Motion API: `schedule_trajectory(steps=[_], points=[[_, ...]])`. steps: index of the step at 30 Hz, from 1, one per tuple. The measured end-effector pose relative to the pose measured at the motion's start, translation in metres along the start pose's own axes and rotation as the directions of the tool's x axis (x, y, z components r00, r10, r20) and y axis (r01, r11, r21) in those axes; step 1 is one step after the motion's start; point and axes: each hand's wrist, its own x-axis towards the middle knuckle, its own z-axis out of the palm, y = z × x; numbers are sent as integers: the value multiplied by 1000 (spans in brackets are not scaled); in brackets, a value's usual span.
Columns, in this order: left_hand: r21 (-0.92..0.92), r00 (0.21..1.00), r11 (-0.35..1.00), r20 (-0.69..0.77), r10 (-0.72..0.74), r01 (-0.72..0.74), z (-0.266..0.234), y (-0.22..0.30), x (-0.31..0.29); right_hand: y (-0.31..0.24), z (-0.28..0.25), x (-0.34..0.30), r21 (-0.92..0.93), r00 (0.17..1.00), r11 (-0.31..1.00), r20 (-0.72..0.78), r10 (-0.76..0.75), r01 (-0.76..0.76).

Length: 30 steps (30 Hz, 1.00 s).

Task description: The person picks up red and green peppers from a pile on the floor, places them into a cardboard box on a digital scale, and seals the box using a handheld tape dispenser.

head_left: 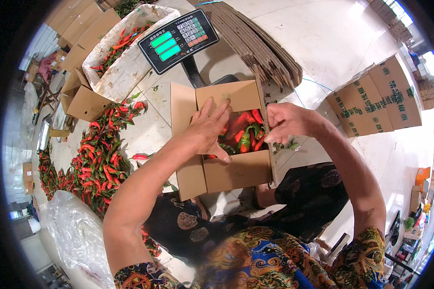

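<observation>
An open cardboard box (238, 176) stands in front of me, its flaps folded outward. Red and green chili peppers (246, 137) fill the part of it that I can see. My left hand (209, 127) lies over the box's left side with fingers spread, the thumb hanging above the peppers and hiding some of them. At the right edge, my right hand (286, 123) is closed with bent fingers on the upright side flap, its thumb near the peppers. A digital scale display (178, 41) with a keypad and lit green panels rises just behind the box.
A long heap of chili peppers (99, 164) covers the floor on the left. Behind it sits a white foam crate (125, 82) holding more peppers. Flattened cardboard (248, 38) is stacked beyond the scale. A printed carton (378, 98) stands right; clear plastic sheeting (75, 236) lies lower left.
</observation>
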Motion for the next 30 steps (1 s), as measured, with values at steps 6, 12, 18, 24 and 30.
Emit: schedule_trajectory(steps=[6,12,18,24,30], points=[[34,1000,999,20,-2,1,0,-3,-1,0,28,63,-592,981,798,-66,-182,108],[41,999,999,-43,-17,18,4,2,-3,-3,42,80,-767,993,640,-49,-110,33],[-121,999,991,-25,47,-50,-6,9,-8,9,35,86,-695,984,705,24,-178,144],[-75,647,997,-761,-40,-27,-19,-30,-32,7,36,83,-745,991,660,10,-132,95],[-475,341,880,-832,-437,-30,1,-51,-17,-8,38,92,-832,999,553,42,-18,45]])
